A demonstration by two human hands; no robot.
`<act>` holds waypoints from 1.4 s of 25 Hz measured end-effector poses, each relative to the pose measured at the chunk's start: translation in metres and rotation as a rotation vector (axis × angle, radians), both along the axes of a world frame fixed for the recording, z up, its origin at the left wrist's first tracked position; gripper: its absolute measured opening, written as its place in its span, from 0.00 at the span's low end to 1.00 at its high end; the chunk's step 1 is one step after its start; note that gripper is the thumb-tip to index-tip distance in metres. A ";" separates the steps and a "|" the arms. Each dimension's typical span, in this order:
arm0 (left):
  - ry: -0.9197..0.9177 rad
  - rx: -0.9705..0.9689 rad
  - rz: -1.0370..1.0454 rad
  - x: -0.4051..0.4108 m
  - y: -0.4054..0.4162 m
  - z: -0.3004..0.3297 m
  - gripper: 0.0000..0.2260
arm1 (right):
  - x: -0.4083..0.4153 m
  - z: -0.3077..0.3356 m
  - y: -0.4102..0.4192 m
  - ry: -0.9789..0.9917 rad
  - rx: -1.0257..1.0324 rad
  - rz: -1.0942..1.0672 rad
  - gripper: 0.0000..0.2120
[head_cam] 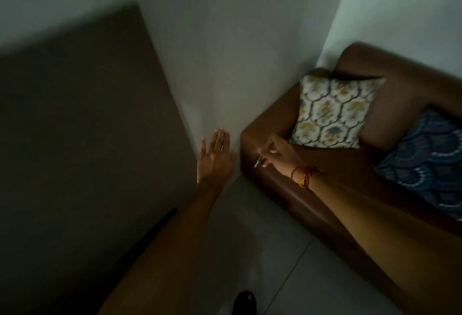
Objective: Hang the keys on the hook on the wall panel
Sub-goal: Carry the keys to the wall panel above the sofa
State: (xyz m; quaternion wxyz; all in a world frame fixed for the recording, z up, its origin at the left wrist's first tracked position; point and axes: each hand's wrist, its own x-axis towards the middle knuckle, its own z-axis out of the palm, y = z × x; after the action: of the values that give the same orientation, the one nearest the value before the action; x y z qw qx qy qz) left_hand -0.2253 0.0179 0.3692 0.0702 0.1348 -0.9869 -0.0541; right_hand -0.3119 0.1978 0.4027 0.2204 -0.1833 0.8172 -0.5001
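Dim light is filling a room corner where two pale walls [225, 39] are meeting above a grey tiled floor [275, 252]. Keys [260, 162] are showing as a small, blurred, metallic glint, a pale pointed tip sticking out down and to the left; how many keys are there cannot be told. They are sitting in the right hand [277, 154], whose fingers are curling closed around them, pinching them near the fingertips. That hand is hovering over the front corner of the armrest of a brown sofa [287, 197], and red and yellow threads [303, 177] are circling its wrist.

Just beside it, the left hand [216, 157] is stretching forward flat, fingers straight and spread a little, holding nothing, in front of the wall's lower part next to the sofa arm; whether it is touching the wall cannot be told. Further left, a large dark brown panel [87, 127] is covering the wall, its surface blurred and featureless in this light.

On the sofa seat, a cream cushion [332, 112] with a floral lattice pattern is leaning against the backrest, and a blue cushion [430, 164] with scalloped white-dotted arcs is lying to its right. Down at the bottom edge, a dark shoe tip [245, 302] is standing on the floor.
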 end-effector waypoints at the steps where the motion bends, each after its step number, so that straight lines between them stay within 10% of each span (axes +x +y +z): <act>1: 0.039 0.000 -0.037 -0.018 0.012 0.035 0.25 | -0.011 0.036 0.015 0.015 -0.021 -0.026 0.12; 10: 0.407 -0.167 -0.376 -0.134 0.202 0.335 0.24 | -0.082 0.336 0.213 0.087 -0.439 -0.409 0.18; 14: 0.518 -0.213 -0.475 -0.153 0.304 0.416 0.24 | -0.080 0.421 0.323 0.310 -0.327 -0.396 0.13; 35: 0.728 -0.162 -0.951 -0.279 0.777 0.502 0.31 | -0.093 0.513 0.791 0.855 0.409 -0.941 0.09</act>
State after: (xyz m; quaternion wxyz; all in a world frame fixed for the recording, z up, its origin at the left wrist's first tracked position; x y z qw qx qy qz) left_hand -0.5042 0.7952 0.8717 0.3816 -0.3539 -0.8526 -0.0467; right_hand -0.4052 0.9890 0.9161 -0.3343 0.0559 0.9038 -0.2613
